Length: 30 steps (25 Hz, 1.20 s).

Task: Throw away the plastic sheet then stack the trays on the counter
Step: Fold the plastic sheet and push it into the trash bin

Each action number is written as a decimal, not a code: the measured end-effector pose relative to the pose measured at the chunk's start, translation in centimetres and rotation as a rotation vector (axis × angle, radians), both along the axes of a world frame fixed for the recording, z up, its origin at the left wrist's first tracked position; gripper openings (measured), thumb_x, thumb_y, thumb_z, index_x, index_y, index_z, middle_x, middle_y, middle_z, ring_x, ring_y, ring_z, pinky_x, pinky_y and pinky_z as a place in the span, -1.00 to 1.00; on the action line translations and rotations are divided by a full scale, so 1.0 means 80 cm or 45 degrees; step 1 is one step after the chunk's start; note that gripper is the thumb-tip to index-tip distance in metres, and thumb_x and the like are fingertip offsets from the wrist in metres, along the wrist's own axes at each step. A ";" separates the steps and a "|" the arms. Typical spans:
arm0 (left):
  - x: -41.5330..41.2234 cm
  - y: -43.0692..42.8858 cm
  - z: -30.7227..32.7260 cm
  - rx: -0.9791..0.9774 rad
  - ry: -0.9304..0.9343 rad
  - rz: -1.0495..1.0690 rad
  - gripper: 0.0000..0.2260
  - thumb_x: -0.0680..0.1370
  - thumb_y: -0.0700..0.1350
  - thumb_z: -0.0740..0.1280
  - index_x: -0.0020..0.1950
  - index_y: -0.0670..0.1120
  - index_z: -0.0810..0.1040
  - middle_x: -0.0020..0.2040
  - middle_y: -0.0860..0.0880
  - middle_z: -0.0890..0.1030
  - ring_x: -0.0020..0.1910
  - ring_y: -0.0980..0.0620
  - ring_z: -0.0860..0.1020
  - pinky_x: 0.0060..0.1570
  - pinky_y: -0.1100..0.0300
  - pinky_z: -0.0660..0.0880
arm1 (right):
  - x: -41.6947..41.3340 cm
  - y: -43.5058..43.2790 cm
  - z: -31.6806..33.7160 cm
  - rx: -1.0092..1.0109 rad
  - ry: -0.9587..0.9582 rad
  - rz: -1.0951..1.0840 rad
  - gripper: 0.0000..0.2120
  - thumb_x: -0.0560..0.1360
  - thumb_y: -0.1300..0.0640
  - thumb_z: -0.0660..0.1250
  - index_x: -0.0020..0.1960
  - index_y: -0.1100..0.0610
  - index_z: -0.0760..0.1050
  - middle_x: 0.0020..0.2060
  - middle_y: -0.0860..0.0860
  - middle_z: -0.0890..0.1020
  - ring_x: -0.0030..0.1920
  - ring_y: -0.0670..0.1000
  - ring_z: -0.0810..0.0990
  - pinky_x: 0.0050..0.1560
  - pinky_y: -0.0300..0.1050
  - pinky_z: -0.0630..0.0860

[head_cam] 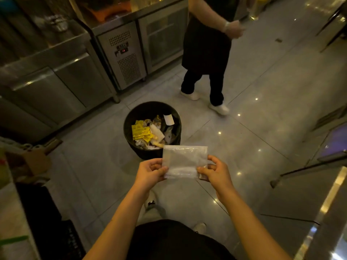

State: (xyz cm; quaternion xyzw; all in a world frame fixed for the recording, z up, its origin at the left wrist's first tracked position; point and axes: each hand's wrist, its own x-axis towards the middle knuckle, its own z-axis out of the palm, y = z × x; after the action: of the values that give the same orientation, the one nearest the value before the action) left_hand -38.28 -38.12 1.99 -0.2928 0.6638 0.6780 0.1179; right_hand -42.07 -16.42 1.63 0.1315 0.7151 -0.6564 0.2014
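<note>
A folded clear plastic sheet (185, 161) is held flat in front of me, pinched at both lower corners. My left hand (150, 173) grips its left edge and my right hand (216, 172) grips its right edge. Just beyond the sheet stands a round black trash bin (131, 117) on the floor, holding yellow wrappers, crumpled paper and a white slip. The sheet's top edge overlaps the bin's near rim in view. No trays are visible.
Another person in a black apron and white shoes (206, 53) stands past the bin. Steel under-counter fridges (122, 53) line the left and back. A counter edge (326, 199) runs at the right; dark crates (47, 222) sit at the lower left.
</note>
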 end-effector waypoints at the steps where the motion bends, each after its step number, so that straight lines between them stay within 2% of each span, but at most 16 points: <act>1: -0.008 -0.016 -0.003 0.015 0.000 -0.001 -0.83 0.48 -0.32 0.40 -0.04 -0.08 0.65 -0.36 0.01 0.70 -0.33 0.09 0.68 -0.33 0.26 0.58 | -0.010 -0.018 0.001 0.016 -0.007 0.001 -0.70 0.44 0.33 0.40 0.05 -0.02 0.54 -0.11 0.05 0.71 -0.11 0.06 0.72 -0.18 -0.06 0.67; 4: -0.031 -0.060 -0.012 0.005 -0.024 0.019 -0.82 0.47 -0.33 0.39 -0.03 -0.09 0.67 -0.30 -0.01 0.72 -0.27 0.07 0.69 -0.31 0.25 0.58 | -0.035 -0.069 0.001 0.073 -0.070 0.035 -0.72 0.50 0.31 0.32 0.16 0.07 0.51 -0.02 0.05 0.66 -0.04 0.03 0.68 -0.18 -0.13 0.66; 7: -0.056 -0.114 -0.027 -0.009 -0.056 0.047 -0.77 0.43 -0.33 0.39 0.06 -0.15 0.65 -0.13 -0.15 0.72 -0.13 -0.08 0.69 -0.16 0.13 0.59 | -0.063 -0.124 0.001 0.175 -0.127 0.060 -0.76 0.52 0.29 0.28 0.16 0.10 0.45 -0.06 0.00 0.63 -0.07 -0.03 0.65 -0.24 -0.21 0.62; 11: -0.069 -0.174 -0.043 -0.019 -0.131 0.099 -0.80 0.42 -0.31 0.40 0.02 -0.15 0.65 -0.13 -0.16 0.71 -0.12 -0.08 0.68 -0.13 0.08 0.61 | -0.080 -0.185 -0.009 0.289 -0.202 0.052 -0.79 0.50 0.30 0.28 0.12 0.16 0.42 -0.07 0.08 0.61 -0.07 0.05 0.63 -0.06 -0.01 0.64; 13: -0.073 -0.195 -0.051 -0.020 -0.143 0.122 -0.82 0.42 -0.32 0.40 -0.02 -0.15 0.66 -0.16 -0.15 0.70 -0.16 -0.06 0.66 -0.23 0.12 0.58 | -0.083 -0.210 -0.014 0.309 -0.212 0.031 -0.81 0.51 0.30 0.28 0.11 0.16 0.43 -0.04 0.11 0.60 -0.04 0.10 0.63 0.02 0.08 0.63; 16: -0.079 -0.216 -0.059 -0.021 -0.170 0.158 -0.84 0.43 -0.32 0.40 -0.02 -0.17 0.66 -0.20 -0.12 0.70 -0.24 -0.01 0.65 -0.31 0.19 0.54 | -0.089 -0.234 -0.021 0.322 -0.176 0.019 -0.82 0.52 0.30 0.28 0.10 0.14 0.47 -0.02 0.11 0.61 -0.02 0.10 0.63 0.00 0.06 0.64; 19: -0.085 -0.230 -0.068 -0.050 -0.216 0.169 -0.84 0.43 -0.28 0.41 -0.01 -0.15 0.66 -0.15 -0.15 0.70 -0.15 -0.09 0.67 -0.12 -0.01 0.63 | -0.100 -0.250 -0.029 0.388 -0.154 0.029 -0.79 0.51 0.33 0.25 0.10 0.14 0.49 -0.02 0.14 0.62 -0.01 0.12 0.63 0.03 0.13 0.63; 21: -0.092 -0.236 -0.072 -0.103 -0.252 0.189 -0.83 0.43 -0.26 0.40 -0.01 -0.10 0.65 -0.10 -0.13 0.70 -0.08 -0.11 0.66 -0.01 -0.08 0.62 | -0.110 -0.257 -0.034 0.428 -0.150 0.048 -0.79 0.50 0.34 0.25 0.04 0.09 0.50 -0.04 0.14 0.62 -0.03 0.12 0.62 0.03 0.14 0.62; 23: -0.101 -0.242 -0.077 -0.149 -0.276 0.233 -0.82 0.43 -0.25 0.41 0.00 -0.07 0.62 -0.10 -0.08 0.68 -0.09 -0.06 0.65 -0.11 -0.01 0.62 | -0.121 -0.263 -0.039 0.459 -0.156 0.075 -0.78 0.49 0.33 0.26 -0.03 0.02 0.49 -0.09 0.11 0.62 -0.06 0.09 0.62 0.01 0.11 0.63; 26: -0.115 -0.243 -0.078 -0.239 -0.279 0.262 -0.85 0.44 -0.24 0.43 -0.05 -0.04 0.59 -0.14 -0.01 0.65 -0.16 0.08 0.61 -0.31 0.24 0.49 | -0.138 -0.268 -0.052 0.520 -0.186 0.090 -0.77 0.47 0.34 0.27 -0.05 0.01 0.50 -0.16 0.05 0.60 -0.11 0.06 0.61 -0.04 0.05 0.62; 30: -0.144 -0.248 -0.073 -0.337 -0.273 0.235 -0.85 0.45 -0.25 0.42 -0.13 0.00 0.56 -0.18 0.02 0.63 -0.16 0.12 0.59 -0.26 0.23 0.50 | -0.176 -0.278 -0.071 0.525 -0.221 0.109 -0.78 0.45 0.38 0.28 -0.02 0.10 0.51 -0.18 0.09 0.59 -0.19 0.05 0.58 -0.15 -0.06 0.57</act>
State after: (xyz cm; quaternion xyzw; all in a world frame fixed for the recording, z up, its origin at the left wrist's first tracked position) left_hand -49.83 -57.94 -3.86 -0.4359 0.7011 0.5578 0.0856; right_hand -56.13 -38.67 -4.09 0.1954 0.8190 -0.4736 0.2586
